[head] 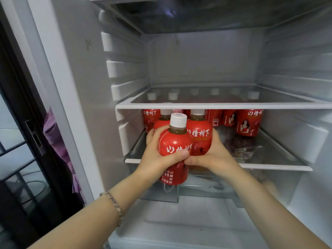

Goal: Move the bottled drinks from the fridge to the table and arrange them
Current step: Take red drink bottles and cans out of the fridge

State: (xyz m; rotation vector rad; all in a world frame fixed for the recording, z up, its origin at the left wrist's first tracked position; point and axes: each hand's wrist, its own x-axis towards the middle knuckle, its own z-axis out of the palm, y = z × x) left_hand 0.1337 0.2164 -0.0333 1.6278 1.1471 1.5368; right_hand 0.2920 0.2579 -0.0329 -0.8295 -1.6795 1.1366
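1. Bottles first: three small plastic ones with white caps and glossy red sleeves are bunched at the front of the fridge's lower shelf [269, 167].
   - From the left they are the left rear bottle [160, 123], mostly hidden, then the front bottle [175, 142], then the right rear bottle [199, 135].
   - The front bottle hangs clear of the shelf lip with its base below it. Whether the two rear ones rest on the shelf I cannot tell.
   - They look full, so I judge each fairly heavy for its size and stiff enough to squeeze.
   - The sleeves are likely cold and slippery, and three round bodies pressed together may slide apart.
   - The broad body below the shoulder is the place to hold, not the cap.
2. Left grip [156, 157]: it is clenched on the bunch from the left. The thumb lies across the front bottle's label, and the fingers curl round behind toward the left rear bottle. A bracelet [113, 205] sits on that wrist.
3. Right grip [217, 155]: it is wrapped round the right rear bottle's side. Its thumb presses the front bottle low down, just beside the left thumb.
4. Back row [249, 123]: more of the same bottles stand upright at the rear of the shelf, to be fetched later. A bag of dark stuff [242, 148] lies before them on the right. The table is out of view.
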